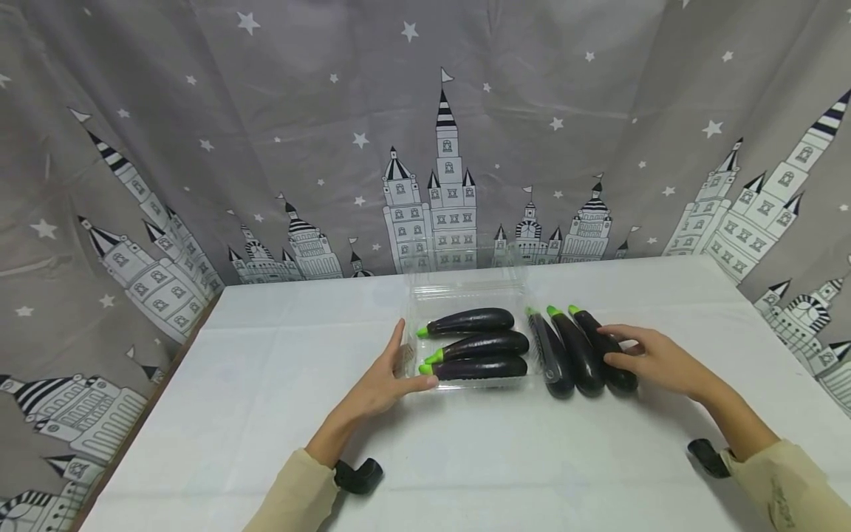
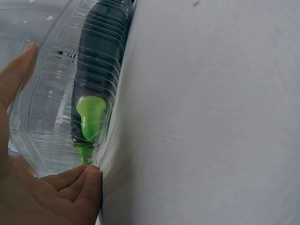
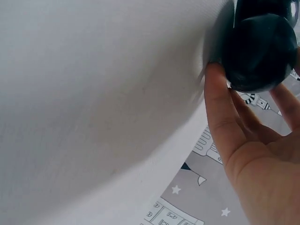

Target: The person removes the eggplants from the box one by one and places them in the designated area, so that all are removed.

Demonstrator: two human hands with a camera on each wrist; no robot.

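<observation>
A clear plastic clamshell container [image 1: 465,292] lies with its lid raised at the back. Three dark purple eggplants [image 1: 470,321] with green stem ends lie in it, stems to the left. My left hand [image 1: 379,380] holds the container's front left corner, the thumb along the front and the fingers at the left wall. Right of the container, three more eggplants lie side by side on the table, stems away from me. My right hand [image 1: 654,358] grips the rightmost eggplant [image 1: 614,366] from its right side; the right wrist view shows fingers around its dark rounded end [image 3: 260,54].
A white cloth [image 1: 532,458] covers the table. Behind and at both sides hangs a grey curtain [image 1: 299,111] printed with castles and stars. The raised clear lid [image 1: 465,258] stands close in front of the curtain.
</observation>
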